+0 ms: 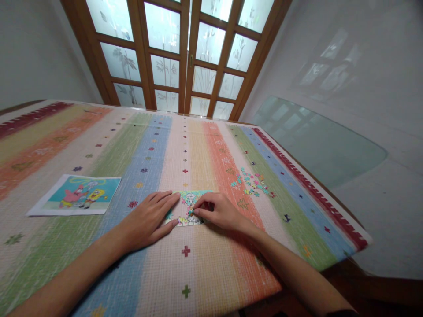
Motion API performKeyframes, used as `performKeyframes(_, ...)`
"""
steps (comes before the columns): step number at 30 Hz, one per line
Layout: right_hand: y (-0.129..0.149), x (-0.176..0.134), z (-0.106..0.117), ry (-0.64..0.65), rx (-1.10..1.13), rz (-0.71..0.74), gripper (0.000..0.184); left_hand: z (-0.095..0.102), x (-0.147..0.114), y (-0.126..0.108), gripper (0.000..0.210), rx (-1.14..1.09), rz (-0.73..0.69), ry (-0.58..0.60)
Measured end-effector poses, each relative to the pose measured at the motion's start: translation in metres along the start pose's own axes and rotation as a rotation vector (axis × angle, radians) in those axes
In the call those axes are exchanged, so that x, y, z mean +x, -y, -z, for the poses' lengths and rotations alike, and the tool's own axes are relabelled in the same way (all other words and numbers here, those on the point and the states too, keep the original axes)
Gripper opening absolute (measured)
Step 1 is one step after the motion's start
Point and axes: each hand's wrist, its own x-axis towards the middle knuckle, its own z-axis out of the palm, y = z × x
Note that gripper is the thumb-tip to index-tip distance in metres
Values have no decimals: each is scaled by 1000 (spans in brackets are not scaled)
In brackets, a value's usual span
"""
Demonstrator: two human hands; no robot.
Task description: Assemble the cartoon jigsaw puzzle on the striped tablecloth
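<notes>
A partly assembled jigsaw puzzle (185, 222) lies flat on the table in front of me, with turquoise, pink and white pieces joined on a pale base. My left hand (148, 220) rests flat with fingers stretched out, its fingertips and thumb on the puzzle's left side. Over the puzzle's right half, my right hand (223, 212) pinches a small puzzle piece (194, 212) between thumb and forefinger. The piece is largely hidden by the fingertips and touches or hovers just over the puzzle; I cannot tell which. The right hand covers part of the puzzle's right side.
Loose puzzle pieces (254, 182) lie scattered to the right, beyond my right hand. A printed cartoon picture (82, 196) lies at the left. A striped tablecloth (172, 268) covers the table. Behind stand wooden doors with frosted panes (165, 64); a white wall is at right.
</notes>
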Motion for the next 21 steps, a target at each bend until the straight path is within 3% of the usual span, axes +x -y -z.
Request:
performKeyframes(9,-4,0,7,54,69,16,15,2,1,-1,54,18,-9,10)
performKeyframes(21,-5,0,0,7,-160,165,18,1,1,-1,55,-2,11,16)
